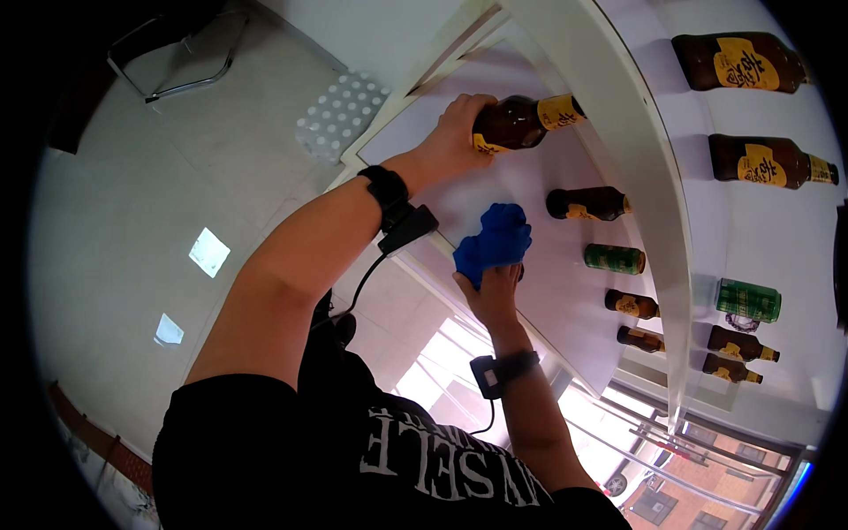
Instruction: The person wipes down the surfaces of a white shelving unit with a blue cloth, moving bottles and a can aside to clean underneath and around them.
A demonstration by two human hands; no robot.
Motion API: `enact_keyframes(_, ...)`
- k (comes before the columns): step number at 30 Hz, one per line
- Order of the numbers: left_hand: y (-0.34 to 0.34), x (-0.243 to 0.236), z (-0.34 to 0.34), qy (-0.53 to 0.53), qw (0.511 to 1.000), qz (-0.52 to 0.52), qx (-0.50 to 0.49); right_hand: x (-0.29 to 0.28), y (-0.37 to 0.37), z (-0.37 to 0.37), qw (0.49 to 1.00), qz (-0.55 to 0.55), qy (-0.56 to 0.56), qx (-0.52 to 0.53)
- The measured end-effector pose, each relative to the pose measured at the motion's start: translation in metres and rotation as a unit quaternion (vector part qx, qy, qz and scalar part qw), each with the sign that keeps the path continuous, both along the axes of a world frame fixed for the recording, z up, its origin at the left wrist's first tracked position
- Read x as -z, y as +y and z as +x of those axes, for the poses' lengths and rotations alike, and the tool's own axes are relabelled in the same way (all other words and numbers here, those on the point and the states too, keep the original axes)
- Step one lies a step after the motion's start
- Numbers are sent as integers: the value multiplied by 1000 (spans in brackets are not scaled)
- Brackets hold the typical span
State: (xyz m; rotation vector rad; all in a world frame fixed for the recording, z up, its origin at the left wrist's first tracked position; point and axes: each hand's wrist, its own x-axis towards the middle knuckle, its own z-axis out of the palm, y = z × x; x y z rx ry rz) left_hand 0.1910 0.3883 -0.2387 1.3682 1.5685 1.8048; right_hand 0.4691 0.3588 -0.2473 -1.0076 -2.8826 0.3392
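My left hand (464, 132) is closed around the lower part of a brown glass bottle (517, 122) with yellow labels. The bottle's neck points to the right in the head view, over a pale shelf board (442, 208). On that same board my right hand (496, 296) grips a crumpled blue cloth (495, 237), its fingers partly hidden by the folds. A small dark thing shows beside the right hand, too little of it to name. Another brown bottle (587, 203) stands on the board to the right of the cloth, apart from both hands.
Beyond it stand a green can (615, 259) and more brown bottles (632, 304). A thick white shelf edge (658, 168) separates them from another level holding several bottles (760, 162) and a green can (749, 300). A dotted box (340, 115) and a metal-framed chair (190, 84) are at left.
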Motion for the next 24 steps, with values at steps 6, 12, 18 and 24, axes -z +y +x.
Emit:
enact_keyframes(6, 79, 77, -16, -168, 976, 57, 123, 0, 2, -13, 999, -14, -21, 23)
enact_keyframes(12, 72, 45, -12, -9, 1000, 17, -16, 1, 0, -15, 996, -48, -39, 67)
enact_keyframes(18, 69, 27, -26, -38, 999, 8, 11, 5, 18, -20, 996, -45, -61, 43)
enact_keyframes(24, 76, 40, -30, -136, 988, 28, 68, 24, 77, -46, 1000, 17, -17, 13)
